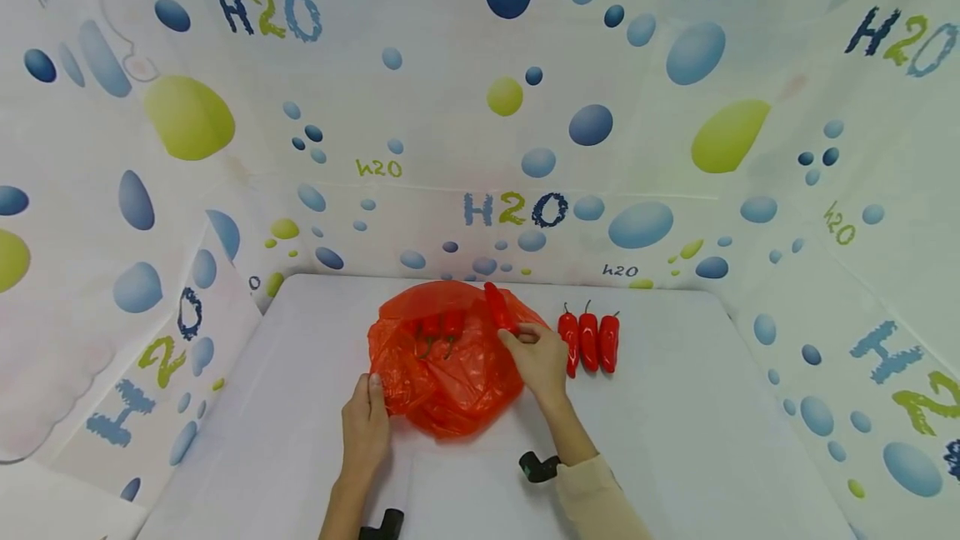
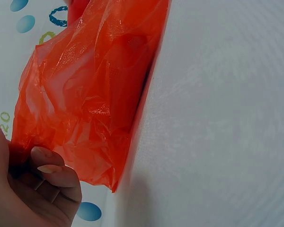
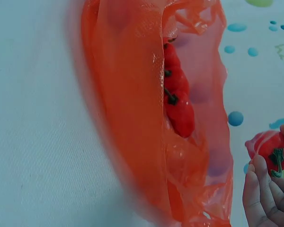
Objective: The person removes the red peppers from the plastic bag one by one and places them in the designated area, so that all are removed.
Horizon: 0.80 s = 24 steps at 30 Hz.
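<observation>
Left hand: fingers clamped on rim of translucent red plastic bag, presumably steadying mouth. Right hand: fingers pinch long red pepper by stem end, at bag's right side. Green-stemmed red peppers inside; three glossy peppers rowed right, likely for reach.

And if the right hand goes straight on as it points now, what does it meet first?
Probably the red bag, which lies ahead of the right hand and the pepper it holds. The hand's height is unclear, so it could pass above the bag.
</observation>
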Available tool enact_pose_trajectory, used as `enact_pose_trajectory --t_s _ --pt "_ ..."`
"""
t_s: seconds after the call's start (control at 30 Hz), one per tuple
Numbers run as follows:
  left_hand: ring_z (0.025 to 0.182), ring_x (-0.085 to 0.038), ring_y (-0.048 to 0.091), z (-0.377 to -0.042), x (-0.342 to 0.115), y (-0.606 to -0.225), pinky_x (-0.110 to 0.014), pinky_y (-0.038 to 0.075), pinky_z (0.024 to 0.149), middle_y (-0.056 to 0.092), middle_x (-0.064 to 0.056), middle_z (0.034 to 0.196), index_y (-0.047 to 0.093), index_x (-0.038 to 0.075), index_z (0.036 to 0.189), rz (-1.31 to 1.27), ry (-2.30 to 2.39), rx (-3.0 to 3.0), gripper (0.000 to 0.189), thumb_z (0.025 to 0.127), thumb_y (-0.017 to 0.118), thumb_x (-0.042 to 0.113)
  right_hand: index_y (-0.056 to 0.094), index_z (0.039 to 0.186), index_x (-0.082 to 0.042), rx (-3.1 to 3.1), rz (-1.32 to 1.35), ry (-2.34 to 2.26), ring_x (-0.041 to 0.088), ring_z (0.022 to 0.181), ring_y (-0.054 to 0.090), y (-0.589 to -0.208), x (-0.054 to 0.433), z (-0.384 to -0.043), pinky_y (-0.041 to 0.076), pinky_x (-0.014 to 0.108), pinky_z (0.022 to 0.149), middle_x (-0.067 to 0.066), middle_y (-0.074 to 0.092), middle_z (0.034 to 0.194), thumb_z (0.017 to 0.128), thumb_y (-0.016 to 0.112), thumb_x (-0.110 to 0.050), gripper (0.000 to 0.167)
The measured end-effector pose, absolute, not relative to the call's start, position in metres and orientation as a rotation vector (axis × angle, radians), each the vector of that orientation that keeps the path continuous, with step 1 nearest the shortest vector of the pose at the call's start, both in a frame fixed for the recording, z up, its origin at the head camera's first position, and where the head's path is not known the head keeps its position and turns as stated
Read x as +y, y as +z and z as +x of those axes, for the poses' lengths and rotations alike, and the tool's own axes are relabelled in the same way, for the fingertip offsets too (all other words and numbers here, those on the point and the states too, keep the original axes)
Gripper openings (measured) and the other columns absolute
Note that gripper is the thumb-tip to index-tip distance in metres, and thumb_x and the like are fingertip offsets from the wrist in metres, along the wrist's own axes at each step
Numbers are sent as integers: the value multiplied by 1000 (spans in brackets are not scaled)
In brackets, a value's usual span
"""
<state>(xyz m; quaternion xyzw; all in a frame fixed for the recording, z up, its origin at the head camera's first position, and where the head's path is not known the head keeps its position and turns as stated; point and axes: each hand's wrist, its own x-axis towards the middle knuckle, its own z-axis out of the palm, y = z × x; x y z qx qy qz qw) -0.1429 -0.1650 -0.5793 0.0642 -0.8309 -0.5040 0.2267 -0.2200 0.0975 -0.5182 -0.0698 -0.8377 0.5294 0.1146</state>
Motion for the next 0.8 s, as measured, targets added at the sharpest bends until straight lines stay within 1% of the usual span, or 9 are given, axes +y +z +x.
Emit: enact_pose_trajectory --t_s 0.3,0.5,0.8 --pt "67 -16 46 -144 -165 -581 -28 39 61 46 0 70 57 3 98 189 -1383 -2297 29 114 43 22 78 113 -6 -2421 -228 1532 25 87 72 -516 110 -217 62 39 72 8 77 94 90 82 -35 37" --pt "67 -14 46 -143 -165 -581 -28 39 60 47 0 70 57 3 98 178 -1378 -2296 29 114 42 22 78 114 -6 -2426 -293 1548 25 88 72 -521 118 -218 62 37 72 9 77 97 91 81 -35 38" --pt "67 -16 46 -145 -166 -582 -27 39 61 47 0 70 57 2 99 175 -1384 -2287 28 114 43 21 78 115 -5 -2370 -386 1567 25 87 74 -531 133 -217 61 36 69 10 78 96 90 82 -36 40"
